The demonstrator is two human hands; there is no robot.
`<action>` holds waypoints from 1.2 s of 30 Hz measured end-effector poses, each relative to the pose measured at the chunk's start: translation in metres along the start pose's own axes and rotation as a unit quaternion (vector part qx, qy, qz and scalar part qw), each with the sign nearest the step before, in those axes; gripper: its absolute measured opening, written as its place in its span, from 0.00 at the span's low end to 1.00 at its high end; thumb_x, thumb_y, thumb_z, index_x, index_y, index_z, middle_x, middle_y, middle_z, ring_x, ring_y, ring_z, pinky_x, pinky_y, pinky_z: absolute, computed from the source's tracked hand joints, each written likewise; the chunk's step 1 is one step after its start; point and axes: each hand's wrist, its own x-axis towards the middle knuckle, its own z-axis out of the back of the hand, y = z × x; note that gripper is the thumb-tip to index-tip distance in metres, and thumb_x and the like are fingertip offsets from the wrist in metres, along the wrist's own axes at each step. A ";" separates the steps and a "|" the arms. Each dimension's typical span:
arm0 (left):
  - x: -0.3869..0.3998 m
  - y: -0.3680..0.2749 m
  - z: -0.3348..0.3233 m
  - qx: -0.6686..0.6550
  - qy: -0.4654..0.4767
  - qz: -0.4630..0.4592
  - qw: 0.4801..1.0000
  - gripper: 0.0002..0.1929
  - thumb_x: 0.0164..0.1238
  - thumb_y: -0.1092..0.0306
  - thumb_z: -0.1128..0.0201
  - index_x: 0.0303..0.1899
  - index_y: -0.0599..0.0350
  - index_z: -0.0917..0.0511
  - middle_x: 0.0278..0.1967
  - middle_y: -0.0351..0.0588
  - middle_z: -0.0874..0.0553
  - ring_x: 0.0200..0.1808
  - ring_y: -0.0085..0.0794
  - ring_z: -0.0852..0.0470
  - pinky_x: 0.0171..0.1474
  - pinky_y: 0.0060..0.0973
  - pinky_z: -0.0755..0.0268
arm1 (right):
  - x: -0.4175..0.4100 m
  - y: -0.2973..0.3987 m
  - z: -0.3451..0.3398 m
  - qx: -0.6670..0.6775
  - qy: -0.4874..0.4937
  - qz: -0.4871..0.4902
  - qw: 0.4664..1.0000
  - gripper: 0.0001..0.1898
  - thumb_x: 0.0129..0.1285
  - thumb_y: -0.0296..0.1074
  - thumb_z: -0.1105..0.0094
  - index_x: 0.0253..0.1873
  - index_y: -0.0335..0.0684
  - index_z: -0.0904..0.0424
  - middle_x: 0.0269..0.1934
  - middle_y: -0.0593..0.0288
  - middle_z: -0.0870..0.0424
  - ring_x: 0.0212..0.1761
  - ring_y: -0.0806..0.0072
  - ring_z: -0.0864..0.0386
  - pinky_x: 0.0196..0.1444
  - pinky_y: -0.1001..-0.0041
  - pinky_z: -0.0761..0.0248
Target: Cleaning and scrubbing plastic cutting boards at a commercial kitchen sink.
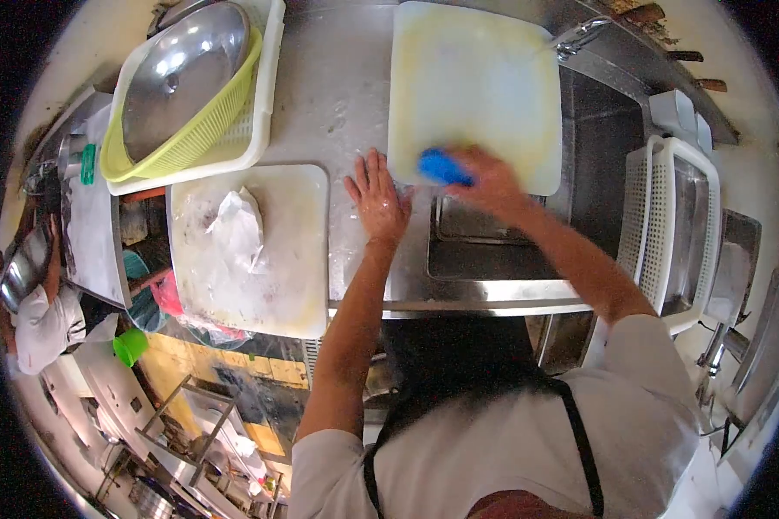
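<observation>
A large white cutting board (pixel 474 84) with yellowed edges lies partly over the steel counter and partly over a sink basin (pixel 493 256). My right hand (pixel 487 178) grips a blue scrubber (pixel 443 167), blurred by motion, at the board's near edge. Whether it is a brush or a sponge cannot be told. Beside the board's near left corner, my left hand (pixel 382 204) rests palm down on the wet steel counter (pixel 328 84). Its fingers are spread and it holds nothing; the thumb comes close to the corner.
A second, stained cutting board (pixel 285 259) bears a crumpled white sheet (pixel 237 224). Behind it, a steel bowl (pixel 188 71) sits in a yellow-green colander (pixel 214 139) inside a white basket (pixel 263 123). A faucet (pixel 578 39) overhangs the sink. White perforated baskets (pixel 655 220) stand right; another person (pixel 49 318) is far left.
</observation>
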 end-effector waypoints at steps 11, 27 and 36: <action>0.011 -0.019 -0.022 -0.058 -0.030 -0.019 0.998 0.42 0.65 0.41 0.43 0.71 0.63 0.43 0.74 0.54 0.42 0.75 0.55 0.49 0.72 0.62 0.62 | 0.051 -0.019 -0.026 -0.008 -0.018 -0.009 1.000 0.31 0.57 0.55 0.35 0.63 0.46 0.26 0.56 0.47 0.22 0.61 0.50 0.27 0.63 0.55 0.33; -0.002 0.007 -0.019 0.005 -0.019 -0.011 1.000 0.41 0.69 0.39 0.49 0.70 0.67 0.42 0.72 0.58 0.40 0.75 0.54 0.46 0.72 0.60 0.61 | 0.056 0.010 -0.037 0.013 -0.033 0.136 0.990 0.31 0.56 0.45 0.32 0.65 0.48 0.28 0.54 0.51 0.20 0.56 0.54 0.22 0.61 0.59 0.29; 0.019 -0.035 -0.018 -0.067 -0.021 -0.039 0.997 0.40 0.67 0.45 0.43 0.69 0.68 0.42 0.73 0.57 0.43 0.75 0.55 0.49 0.72 0.61 0.62 | 0.139 -0.101 0.041 -0.190 -0.140 -0.219 0.947 0.28 0.58 0.59 0.40 0.55 0.44 0.24 0.45 0.47 0.17 0.43 0.50 0.17 0.43 0.50 0.25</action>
